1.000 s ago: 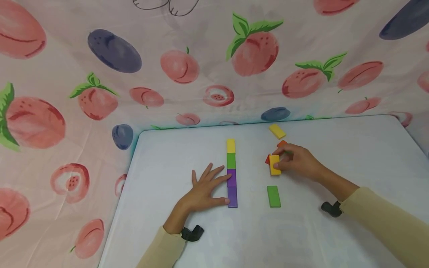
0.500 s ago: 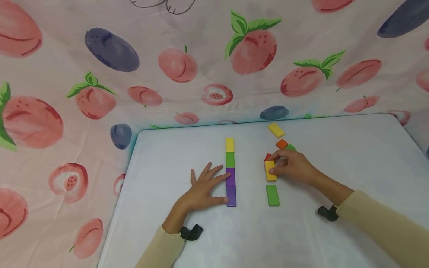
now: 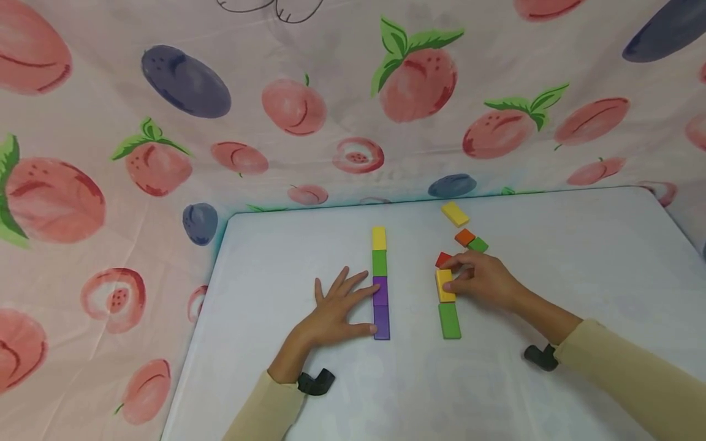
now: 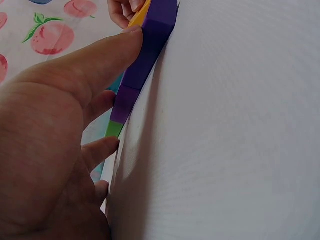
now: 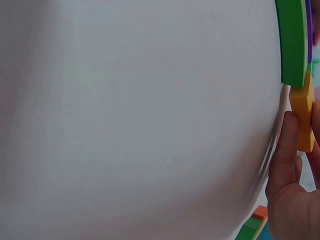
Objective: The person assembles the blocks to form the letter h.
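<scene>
A straight column of flat blocks stands left of the middle in the head view: a yellow block (image 3: 379, 237), a green block (image 3: 379, 262) and two purple blocks (image 3: 381, 321). My left hand (image 3: 333, 315) lies spread beside it, thumb and index fingertips touching the purple blocks' left side. With thumb and fingers my right hand (image 3: 485, 278) pinches a yellow-orange block (image 3: 444, 285). Its near end meets the far end of a second green block (image 3: 449, 321). In the right wrist view that yellow-orange block (image 5: 302, 117) sits end to end with the green one (image 5: 292, 45).
Just beyond the right hand lie a red block (image 3: 443, 260), an orange block (image 3: 465, 237) and a small green block (image 3: 478, 244). Another yellow block (image 3: 455, 214) is near the far edge of the white table (image 3: 276, 257). Fruit-print cloth (image 3: 309, 55) hangs behind.
The right hand has brought the yellow-orange block toward the near side and slightly left, up to the green block, uncovering the orange and small green blocks. The left hand stays in place.
</scene>
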Tool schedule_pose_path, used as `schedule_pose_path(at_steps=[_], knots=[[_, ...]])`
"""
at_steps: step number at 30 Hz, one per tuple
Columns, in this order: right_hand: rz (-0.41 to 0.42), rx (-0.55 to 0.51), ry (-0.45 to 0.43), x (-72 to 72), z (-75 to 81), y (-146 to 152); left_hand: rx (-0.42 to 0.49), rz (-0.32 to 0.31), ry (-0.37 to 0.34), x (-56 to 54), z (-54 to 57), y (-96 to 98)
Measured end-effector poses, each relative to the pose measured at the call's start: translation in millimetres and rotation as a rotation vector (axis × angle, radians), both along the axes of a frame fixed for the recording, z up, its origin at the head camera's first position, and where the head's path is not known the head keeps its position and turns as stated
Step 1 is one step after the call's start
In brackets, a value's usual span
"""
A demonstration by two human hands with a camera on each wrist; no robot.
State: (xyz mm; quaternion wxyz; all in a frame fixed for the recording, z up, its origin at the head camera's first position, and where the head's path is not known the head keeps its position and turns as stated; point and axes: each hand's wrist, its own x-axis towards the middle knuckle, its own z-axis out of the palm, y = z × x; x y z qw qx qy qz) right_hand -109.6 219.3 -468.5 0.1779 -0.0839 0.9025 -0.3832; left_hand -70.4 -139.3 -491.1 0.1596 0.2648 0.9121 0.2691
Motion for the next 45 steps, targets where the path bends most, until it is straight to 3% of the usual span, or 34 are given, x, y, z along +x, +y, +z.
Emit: schedule_pose_path(at_steps=[45], knots=[[0.039,0.040,0.081,1.8,-1.0,-5.0,-0.010,0.012,-0.006,0.1,0.5,0.8]])
